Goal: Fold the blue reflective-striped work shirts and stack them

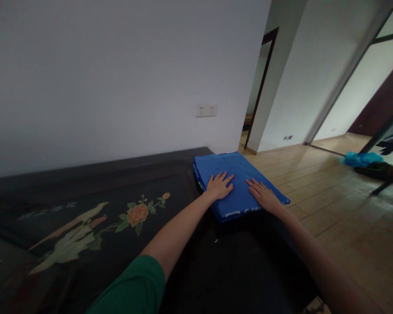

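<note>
A blue folded sheet-like bundle (pixel 239 170), flat and layered, lies at the far right end of the black table (pixel 183 261). White lettering shows along its near edge, partly hidden by my right hand. Palm down on its left part rests my left hand (pixel 220 186), fingers spread. My right hand (pixel 264 194) lies flat across the right part, its fingers stretched out and pointing toward the left hand. Neither hand grips anything. Whether the bundle is a bag or a cover I cannot tell.
The tabletop carries a painted flower (pixel 138 215) and bird. Behind it stands a white wall with a double socket (pixel 206 110). To the right are a tiled floor (pixel 356 218), a doorway, and a bright blue plastic bag (pixel 362 158) beside dark items.
</note>
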A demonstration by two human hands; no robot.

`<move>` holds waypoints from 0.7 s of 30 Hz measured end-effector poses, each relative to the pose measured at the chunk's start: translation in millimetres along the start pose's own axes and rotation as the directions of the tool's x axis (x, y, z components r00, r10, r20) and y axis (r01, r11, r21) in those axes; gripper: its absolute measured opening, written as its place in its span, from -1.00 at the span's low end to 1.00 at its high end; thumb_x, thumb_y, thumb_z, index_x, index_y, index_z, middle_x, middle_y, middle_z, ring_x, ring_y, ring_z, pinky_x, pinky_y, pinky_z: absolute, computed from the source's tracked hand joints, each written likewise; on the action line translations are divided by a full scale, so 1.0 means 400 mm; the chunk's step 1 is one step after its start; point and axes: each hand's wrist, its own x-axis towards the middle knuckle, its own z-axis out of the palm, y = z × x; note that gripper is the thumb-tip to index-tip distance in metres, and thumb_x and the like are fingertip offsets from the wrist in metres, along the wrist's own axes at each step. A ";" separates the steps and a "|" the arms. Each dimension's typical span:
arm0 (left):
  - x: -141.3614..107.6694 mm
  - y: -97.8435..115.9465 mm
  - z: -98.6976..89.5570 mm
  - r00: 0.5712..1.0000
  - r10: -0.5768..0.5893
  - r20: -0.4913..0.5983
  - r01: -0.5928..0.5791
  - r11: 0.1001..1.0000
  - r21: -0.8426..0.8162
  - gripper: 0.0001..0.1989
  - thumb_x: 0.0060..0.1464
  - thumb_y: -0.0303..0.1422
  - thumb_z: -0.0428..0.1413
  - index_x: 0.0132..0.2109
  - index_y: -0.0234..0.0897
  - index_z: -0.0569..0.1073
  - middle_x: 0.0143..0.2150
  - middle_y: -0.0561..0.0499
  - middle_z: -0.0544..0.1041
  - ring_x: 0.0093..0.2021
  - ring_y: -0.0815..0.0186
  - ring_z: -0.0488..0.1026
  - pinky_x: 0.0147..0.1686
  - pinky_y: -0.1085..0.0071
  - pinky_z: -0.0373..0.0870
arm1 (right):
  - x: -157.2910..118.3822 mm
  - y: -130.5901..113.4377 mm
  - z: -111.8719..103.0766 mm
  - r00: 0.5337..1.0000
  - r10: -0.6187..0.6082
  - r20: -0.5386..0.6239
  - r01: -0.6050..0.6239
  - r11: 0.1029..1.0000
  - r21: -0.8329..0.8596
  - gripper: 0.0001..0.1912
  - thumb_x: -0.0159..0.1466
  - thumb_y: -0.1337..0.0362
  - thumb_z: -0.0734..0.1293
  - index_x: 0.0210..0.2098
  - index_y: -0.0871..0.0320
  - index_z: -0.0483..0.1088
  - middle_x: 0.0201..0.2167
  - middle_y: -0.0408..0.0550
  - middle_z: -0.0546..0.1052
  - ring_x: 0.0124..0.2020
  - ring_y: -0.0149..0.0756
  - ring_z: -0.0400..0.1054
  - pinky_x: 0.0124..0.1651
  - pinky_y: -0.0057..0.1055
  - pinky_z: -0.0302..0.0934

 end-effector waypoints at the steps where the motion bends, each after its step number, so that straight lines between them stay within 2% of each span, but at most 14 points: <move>1: -0.006 -0.004 0.002 1.000 0.008 -0.021 -0.008 1.000 0.030 -0.50 0.23 -0.18 -0.06 0.30 -0.02 0.22 0.39 -0.03 0.11 0.39 0.08 -0.03 0.33 -0.04 -0.27 | -0.006 0.001 0.004 1.000 0.018 0.021 -0.018 1.000 0.002 -0.48 0.40 0.08 -0.02 0.31 -0.04 0.12 0.32 -0.01 0.17 0.31 0.06 0.05 0.17 0.20 0.08; 3: -0.027 0.002 -0.001 0.997 0.035 -0.071 -0.028 0.995 0.099 -0.50 0.25 -0.21 -0.10 0.30 -0.13 0.23 0.38 -0.10 0.11 0.38 0.08 -0.03 0.33 -0.01 -0.25 | -0.015 -0.006 0.002 0.998 0.047 0.043 -0.046 0.999 -0.013 -0.47 0.41 0.08 -0.04 0.33 -0.05 0.07 0.35 -0.03 0.12 0.33 0.08 -0.01 0.17 0.24 0.05; 5: -0.061 0.025 -0.007 0.989 0.111 -0.096 -0.094 0.983 0.161 -0.51 0.27 -0.24 -0.13 0.30 -0.19 0.23 0.38 -0.13 0.11 0.39 0.11 -0.03 0.34 0.01 -0.22 | -0.021 -0.024 -0.008 0.997 0.067 0.028 -0.065 0.996 -0.052 -0.47 0.40 0.09 -0.03 0.32 -0.03 0.09 0.35 -0.01 0.12 0.33 0.07 0.00 0.19 0.22 0.04; 7: -0.106 0.058 -0.008 0.972 0.221 -0.076 -0.202 0.959 0.199 -0.52 0.29 -0.22 -0.14 0.30 -0.14 0.21 0.38 -0.09 0.12 0.38 0.15 -0.02 0.33 0.02 -0.20 | -0.025 -0.049 -0.018 0.997 0.081 -0.016 -0.082 0.992 -0.099 -0.48 0.40 0.11 -0.01 0.30 0.03 0.15 0.32 0.05 0.16 0.32 0.03 0.03 0.21 0.15 0.05; 9: -0.152 0.087 -0.005 0.962 0.273 -0.030 -0.261 0.943 0.208 -0.53 0.29 -0.17 -0.15 0.30 -0.09 0.20 0.37 -0.06 0.15 0.38 0.17 0.01 0.33 0.00 -0.16 | -0.029 -0.077 -0.024 0.997 0.052 -0.048 -0.058 0.990 -0.127 -0.49 0.40 0.14 0.00 0.27 0.07 0.20 0.30 0.09 0.20 0.31 -0.02 0.06 0.22 0.07 0.07; 11: -0.196 0.103 -0.006 0.971 0.239 -0.024 -0.230 0.952 0.201 -0.53 0.29 -0.15 -0.16 0.29 -0.12 0.21 0.36 -0.08 0.16 0.37 0.16 0.02 0.32 -0.02 -0.13 | -0.036 -0.105 -0.028 0.999 0.009 -0.044 -0.015 0.989 -0.148 -0.51 0.40 0.15 0.02 0.25 0.05 0.22 0.30 0.07 0.21 0.30 -0.02 0.06 0.21 0.11 0.05; 13: -0.243 0.104 -0.019 0.979 0.191 -0.075 -0.176 0.970 0.168 -0.54 0.30 -0.18 -0.15 0.27 -0.18 0.23 0.35 -0.11 0.18 0.36 0.16 0.03 0.32 -0.01 -0.12 | -0.046 -0.136 -0.034 0.998 0.000 -0.063 -0.011 0.986 -0.168 -0.52 0.39 0.15 0.04 0.25 0.03 0.22 0.30 0.07 0.21 0.31 0.05 0.04 0.20 0.23 -0.01; 15: -0.303 0.090 -0.049 0.972 0.176 -0.157 -0.158 0.980 0.121 -0.59 0.30 -0.23 -0.14 0.22 -0.18 0.30 0.32 -0.08 0.24 0.33 0.21 0.09 0.33 0.04 -0.12 | -0.061 -0.177 -0.044 0.986 0.007 -0.164 -0.032 0.988 -0.154 -0.52 0.38 0.16 0.06 0.23 0.09 0.23 0.29 0.13 0.22 0.31 0.10 0.02 0.19 0.28 -0.06; 16: -0.340 0.077 -0.068 0.965 0.174 -0.197 -0.157 0.983 0.099 -0.63 0.30 -0.26 -0.12 0.18 -0.17 0.34 0.28 -0.06 0.30 0.30 0.24 0.14 0.32 0.09 -0.09 | -0.071 -0.206 -0.050 0.973 -0.008 -0.232 -0.021 0.992 -0.123 -0.52 0.38 0.16 0.06 0.22 0.14 0.25 0.27 0.17 0.25 0.30 0.09 0.03 0.20 0.24 -0.05; 18: -0.428 0.041 -0.112 0.951 0.158 -0.264 -0.143 0.987 0.073 -0.70 0.28 -0.32 -0.10 0.05 -0.17 0.44 0.15 -0.04 0.42 0.19 0.27 0.27 0.26 0.19 0.06 | -0.099 -0.286 -0.060 0.938 -0.082 -0.336 0.079 0.997 -0.022 -0.55 0.37 0.18 0.06 0.14 0.21 0.32 0.19 0.22 0.34 0.24 0.03 0.13 0.21 0.07 0.03; 20: -0.532 -0.006 -0.156 0.949 0.099 -0.299 -0.089 0.995 0.047 -0.75 0.26 -0.37 -0.08 -0.09 -0.22 0.48 -0.02 -0.04 0.50 0.02 0.29 0.38 0.10 0.31 0.24 | -0.140 -0.398 -0.063 0.926 -0.188 -0.328 0.234 0.966 0.109 -0.60 0.36 0.21 0.08 0.00 0.20 0.42 0.04 0.17 0.46 0.10 -0.08 0.29 0.14 -0.14 0.14; 21: -0.588 -0.032 -0.177 0.953 0.050 -0.299 -0.042 0.999 0.033 -0.76 0.24 -0.39 -0.08 -0.15 -0.24 0.49 -0.12 -0.04 0.51 -0.07 0.30 0.41 -0.02 0.37 0.30 | -0.166 -0.465 -0.060 0.930 -0.245 -0.273 0.299 0.937 0.179 -0.64 0.36 0.22 0.08 -0.07 0.18 0.45 -0.05 0.12 0.51 0.01 -0.14 0.35 0.07 -0.23 0.19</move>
